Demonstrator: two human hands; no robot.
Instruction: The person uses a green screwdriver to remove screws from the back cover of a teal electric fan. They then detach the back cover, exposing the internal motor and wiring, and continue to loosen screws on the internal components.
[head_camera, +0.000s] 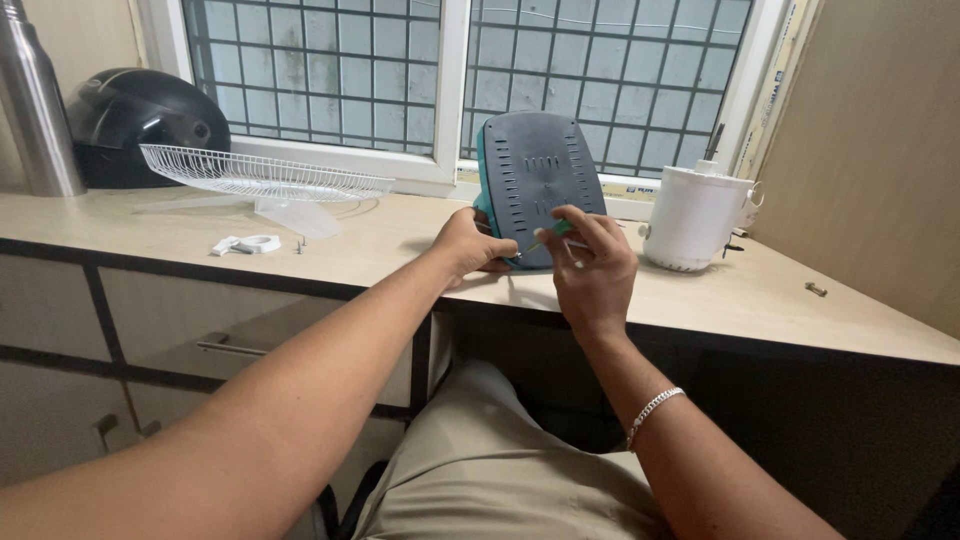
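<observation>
Head view, looking down at a wooden counter (380, 245) under a barred window (330, 70). At centre, standing upright on its edge near the counter's front: a grey fan base (545, 175) with teal trim and rows of slots, underside turned toward the viewer. Gripped at its lower left edge by the left hand (468, 245), fingers wrapped round the rim, steadying it. Just right of that, the right hand (592, 262), fingers pinched narrow around a small green-handled screwdriver (548, 236), tip pointing left toward the base's lower part, close to the left hand's fingertips. Worn on the right wrist: a silver chain bracelet (655, 405).

Farther right on the counter, well apart from both hands: a white fan motor housing (695, 218), upright, and beyond it a loose screw (816, 289). Off to the left, a white wire fan guard (262, 172) lying flat, a white plastic ring nut (250, 244) near it, a black helmet (145, 122) by the far wall, and a steel bottle (35, 100) at the left edge.
</observation>
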